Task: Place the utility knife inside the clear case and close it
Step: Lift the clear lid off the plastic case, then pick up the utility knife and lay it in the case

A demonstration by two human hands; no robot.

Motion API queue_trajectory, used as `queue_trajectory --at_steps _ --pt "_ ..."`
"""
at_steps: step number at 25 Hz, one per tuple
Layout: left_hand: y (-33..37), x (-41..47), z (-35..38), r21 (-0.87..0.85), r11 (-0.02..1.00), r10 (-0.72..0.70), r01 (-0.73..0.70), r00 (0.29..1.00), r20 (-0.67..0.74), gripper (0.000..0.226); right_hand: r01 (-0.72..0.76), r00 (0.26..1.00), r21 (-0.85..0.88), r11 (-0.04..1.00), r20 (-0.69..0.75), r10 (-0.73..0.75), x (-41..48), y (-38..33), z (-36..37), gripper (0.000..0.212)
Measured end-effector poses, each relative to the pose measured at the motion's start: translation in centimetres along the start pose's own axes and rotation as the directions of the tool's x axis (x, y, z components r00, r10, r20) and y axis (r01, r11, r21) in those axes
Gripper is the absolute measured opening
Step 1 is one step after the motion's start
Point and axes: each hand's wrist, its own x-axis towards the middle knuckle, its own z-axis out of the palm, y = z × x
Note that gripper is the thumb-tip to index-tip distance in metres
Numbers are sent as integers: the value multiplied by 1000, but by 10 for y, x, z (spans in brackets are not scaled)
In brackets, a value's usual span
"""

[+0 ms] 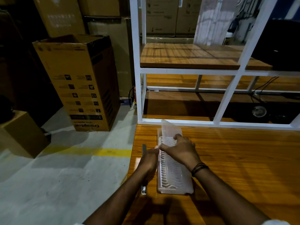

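Note:
A clear plastic case (176, 182) with a ribbed white insert lies lengthwise on the wooden table (243, 159). Its lid (170, 129) is raised and tilted at the far end. My right hand (180, 152) reaches over the case and grips the lid, fingers on its near edge. My left hand (148, 159) rests at the case's left rim, its fingertips pinched on the rim beside my right thumb. The utility knife (144, 190), grey and slim, lies on the table along the left edge, mostly hidden under my left hand and wrist. Only its two ends show.
The table's left edge drops to a grey floor with a yellow line (112, 152). A white metal shelf frame (227, 98) with a wooden board stands right behind the table. Cardboard boxes (81, 82) stand on the floor to the left.

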Motion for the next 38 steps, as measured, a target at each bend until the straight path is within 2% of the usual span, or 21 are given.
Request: queue_trajectory --at_steps 4,7,8,10,11,12,17,20,23,28,32,35,38 --pt "1 -7 0 98 992 80 -79 997 -5 21 62 998 170 984 -34 -57 -1 7 -12 81" --pt "1 -10 -1 181 976 120 -120 993 12 28 33 999 359 933 4 -37 0 18 -21 71" --pt "0 -8 -2 194 972 134 -135 991 22 31 19 999 417 909 15 -28 1 23 -25 62" --pt "-3 -6 -4 220 965 141 -143 990 24 32 4 999 573 820 41 -34 1 34 -36 28" --pt "-4 -6 -5 218 966 138 -140 990 23 31 19 999 616 788 19 -39 1 40 -42 19" --pt "-6 -5 -5 203 969 136 -138 990 24 30 40 999 624 780 -25 -31 0 46 -47 21" --pt "-11 -4 -6 142 983 120 -120 993 3 20 35 976 441 897 -208 64 9 88 -57 20" --pt "-13 -4 -5 100 989 113 -113 994 -1 20 -24 966 408 913 -225 126 22 116 -54 18" --pt "-11 -6 -4 75 994 84 -84 996 -4 28 -31 962 359 933 -244 126 27 134 -44 17" --pt "-9 -7 -3 72 994 85 -86 996 11 29 -59 936 154 986 -334 108 36 148 -25 15" --pt "-7 -9 -5 70 995 70 -71 997 10 23 -101 935 17 995 -340 100 34 152 -10 11" --pt "-7 -10 -8 104 989 104 -103 995 -5 19 -174 937 -120 977 -325 127 31 156 -4 23" --pt "-13 -11 -12 158 982 116 -101 989 -91 17 -185 934 -166 969 -335 121 30 154 -3 21"
